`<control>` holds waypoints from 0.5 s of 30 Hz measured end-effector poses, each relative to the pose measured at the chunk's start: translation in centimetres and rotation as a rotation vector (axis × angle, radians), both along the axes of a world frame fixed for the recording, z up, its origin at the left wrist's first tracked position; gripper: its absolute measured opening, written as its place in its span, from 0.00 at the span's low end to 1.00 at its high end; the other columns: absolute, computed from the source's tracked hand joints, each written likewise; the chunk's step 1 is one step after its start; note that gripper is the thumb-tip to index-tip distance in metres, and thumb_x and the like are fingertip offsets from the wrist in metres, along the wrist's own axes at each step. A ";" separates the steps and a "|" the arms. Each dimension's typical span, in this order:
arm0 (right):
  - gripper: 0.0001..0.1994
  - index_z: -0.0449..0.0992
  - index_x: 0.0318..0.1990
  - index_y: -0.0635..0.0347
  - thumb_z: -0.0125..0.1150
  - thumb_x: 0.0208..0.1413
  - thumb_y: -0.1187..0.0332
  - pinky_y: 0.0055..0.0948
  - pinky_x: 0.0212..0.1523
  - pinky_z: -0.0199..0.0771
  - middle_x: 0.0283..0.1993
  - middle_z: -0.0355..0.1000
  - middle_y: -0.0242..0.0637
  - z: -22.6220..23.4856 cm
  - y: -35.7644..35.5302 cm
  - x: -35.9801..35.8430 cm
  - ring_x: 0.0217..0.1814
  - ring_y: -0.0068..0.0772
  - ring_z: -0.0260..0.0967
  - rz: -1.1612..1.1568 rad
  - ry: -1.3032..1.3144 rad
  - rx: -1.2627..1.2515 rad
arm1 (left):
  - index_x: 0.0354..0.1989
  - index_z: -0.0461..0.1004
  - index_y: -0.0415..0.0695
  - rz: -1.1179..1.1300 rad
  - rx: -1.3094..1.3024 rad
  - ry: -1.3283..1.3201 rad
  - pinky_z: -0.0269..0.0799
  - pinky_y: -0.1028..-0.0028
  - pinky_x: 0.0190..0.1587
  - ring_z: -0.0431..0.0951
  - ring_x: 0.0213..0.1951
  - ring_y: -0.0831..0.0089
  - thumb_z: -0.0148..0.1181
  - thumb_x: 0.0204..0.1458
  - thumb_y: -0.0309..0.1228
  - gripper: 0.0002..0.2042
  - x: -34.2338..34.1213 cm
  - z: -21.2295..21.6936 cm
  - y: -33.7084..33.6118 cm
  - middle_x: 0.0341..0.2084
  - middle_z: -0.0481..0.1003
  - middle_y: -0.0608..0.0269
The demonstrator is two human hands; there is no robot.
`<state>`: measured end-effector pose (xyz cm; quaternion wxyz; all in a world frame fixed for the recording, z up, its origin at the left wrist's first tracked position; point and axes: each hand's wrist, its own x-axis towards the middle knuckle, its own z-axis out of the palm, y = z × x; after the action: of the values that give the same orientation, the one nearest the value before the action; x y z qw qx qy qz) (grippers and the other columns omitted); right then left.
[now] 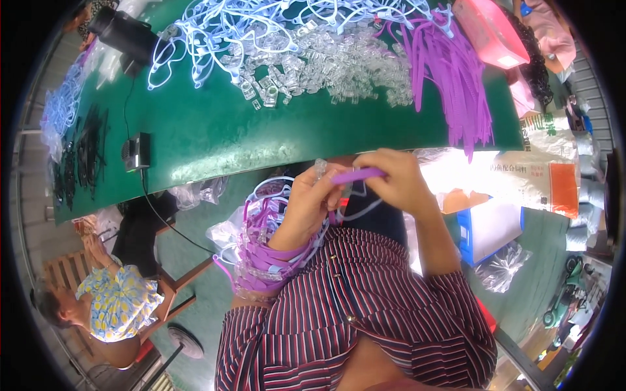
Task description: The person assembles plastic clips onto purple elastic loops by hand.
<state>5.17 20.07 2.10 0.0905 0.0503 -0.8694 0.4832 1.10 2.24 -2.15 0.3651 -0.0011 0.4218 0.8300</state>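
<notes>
At the near edge of the green table, my left hand [308, 197] and my right hand [399, 180] work close together. A purple strap [360, 174] runs between them, pinched by the fingers of both. A clear plastic buckle [320, 167] shows at the fingertips of my left hand. Just below the strap hangs part of a light-blue frame [365, 207], blurred and partly hidden by my fingers. Around my left forearm hang many purple straps [264, 257] with clear buckles and light-blue pieces, bunched in loops.
On the table [313, 127] lie heaps of light-blue looped frames [228, 29], clear buckles [326, 65] and purple straps [443, 72]. A pink bin [492, 32] stands far right. At left sits a small black device [135, 151] with a cable. Another person [120, 300] sits lower left.
</notes>
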 end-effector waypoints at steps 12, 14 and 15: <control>0.15 0.76 0.36 0.55 0.62 0.34 0.75 0.31 0.23 0.64 0.21 0.65 0.36 -1.2 0.3 2.7 0.21 0.37 0.65 0.109 0.165 0.181 | 0.37 0.71 0.36 -0.269 0.078 -0.043 0.55 0.84 0.18 0.62 0.16 0.85 0.53 0.54 0.31 0.10 0.8 -0.7 -0.2 0.16 0.66 0.69; 0.14 0.75 0.36 0.56 0.63 0.36 0.74 0.30 0.22 0.63 0.22 0.64 0.37 -1.2 0.4 3.0 0.22 0.36 0.65 0.105 0.161 0.117 | 0.38 0.70 0.35 -0.287 0.101 -0.042 0.56 0.84 0.18 0.62 0.17 0.84 0.54 0.53 0.30 0.10 1.0 -0.9 -0.1 0.18 0.67 0.67; 0.14 0.75 0.36 0.56 0.63 0.36 0.74 0.30 0.22 0.63 0.22 0.64 0.37 -0.9 0.3 3.2 0.22 0.36 0.65 0.102 0.163 0.115 | 0.38 0.70 0.35 -0.290 0.098 -0.041 0.56 0.84 0.18 0.62 0.17 0.84 0.54 0.53 0.30 0.10 1.1 -0.8 0.0 0.18 0.67 0.67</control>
<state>8.36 20.34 1.15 0.1330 0.1387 -0.8816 0.4310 2.20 2.19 -2.96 0.4892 0.0606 0.3689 0.7880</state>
